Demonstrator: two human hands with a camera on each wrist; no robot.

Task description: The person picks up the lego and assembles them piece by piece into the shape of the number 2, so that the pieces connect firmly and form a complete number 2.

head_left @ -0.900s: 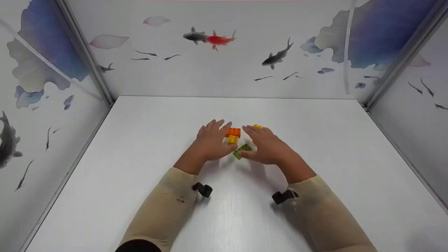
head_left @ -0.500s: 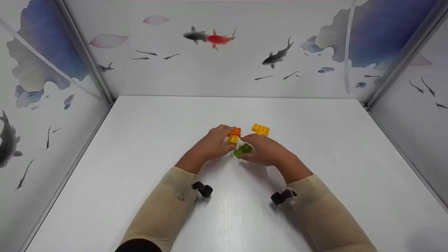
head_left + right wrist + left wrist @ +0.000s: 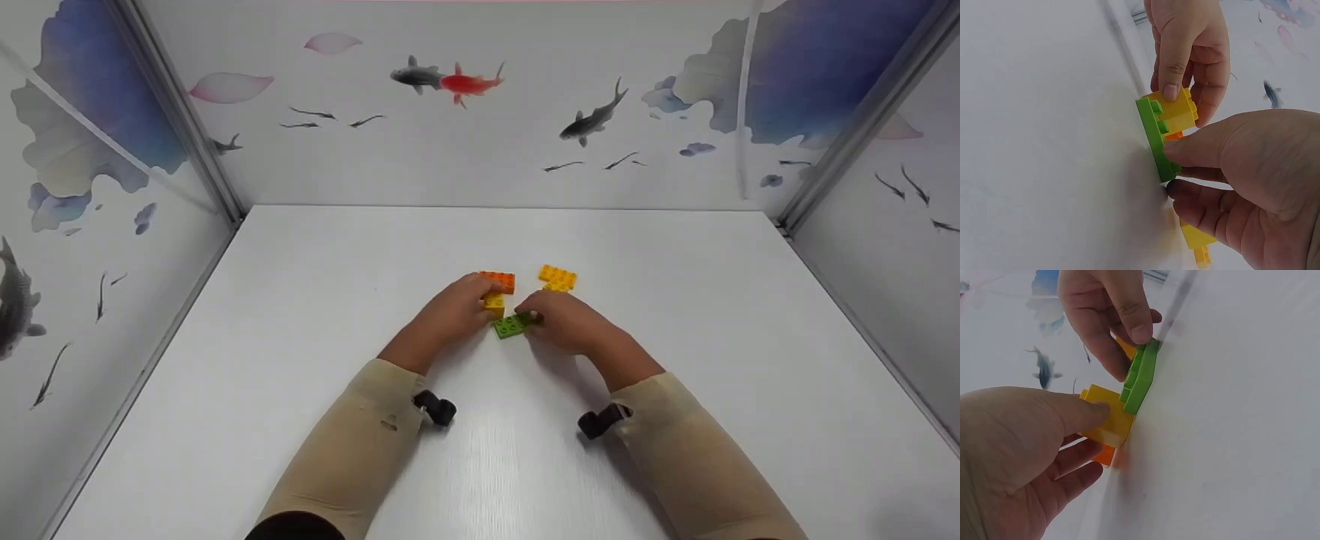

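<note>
My left hand (image 3: 452, 306) pinches a yellow toy building block (image 3: 1107, 416) between thumb and fingers. My right hand (image 3: 568, 321) grips one end of a flat green toy building block (image 3: 510, 326), thumb on its near side in the right wrist view. The green block's free end reaches right up to the yellow block's lower front, and its studs face up. Just behind the left fingers lies an orange block (image 3: 498, 281), partly covered by them in the head view.
Beyond the right hand lie yellow blocks (image 3: 558, 276), the nearer one partly hidden by that hand. The white table (image 3: 337, 255) meets printed wall panels (image 3: 480, 150) at the back and sides.
Both hands have come down from spread fingers to a grip on their blocks. The green block has turned and shifted slightly left; the yellow block has moved a little left and nearer.
</note>
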